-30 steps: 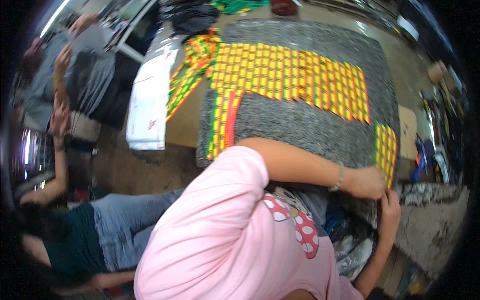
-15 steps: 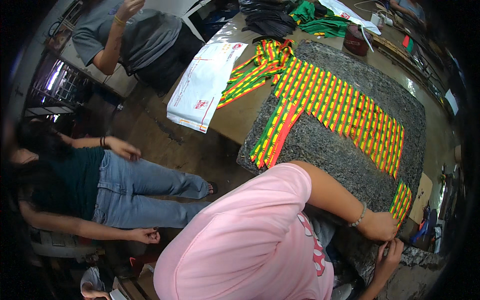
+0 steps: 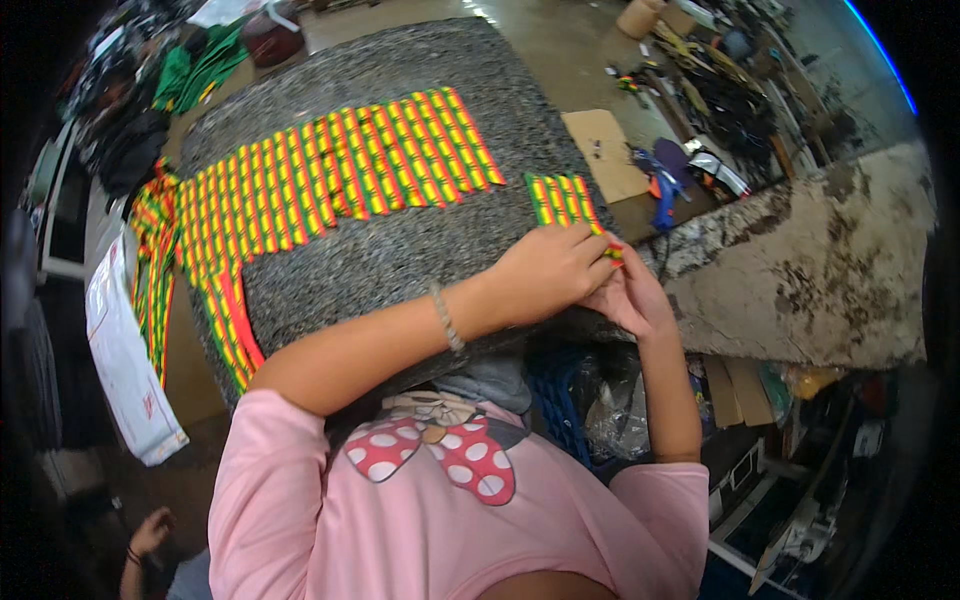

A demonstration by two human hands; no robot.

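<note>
My left hand [image 3: 548, 268] rests with bent fingers on a short set of red, yellow and green patterned fabric strips [image 3: 562, 197] at the block's right corner. My right hand [image 3: 637, 296] meets it there, thumb and fingers closed round the strips' near end, a bit of which shows between the hands. To the left, many matching fabric strips [image 3: 335, 165] lie side by side in a slanting band across a grey speckled block [image 3: 340, 290]. More strips [image 3: 155, 270] hang in a bunch off the block's left side.
A white printed plastic bag [image 3: 125, 345] lies at the left. Black and green cloth [image 3: 205, 65] and a dark red pot [image 3: 272, 38] stand behind. Brown cardboard [image 3: 605, 150], a blue tool [image 3: 665, 190] and a stained slab [image 3: 810, 260] are at the right. Another person's hand [image 3: 152, 530] shows lower left.
The view has swung to the right, so the block sits further left. Both hands stay at the short set of strips, with my right hand now closer against my left.
</note>
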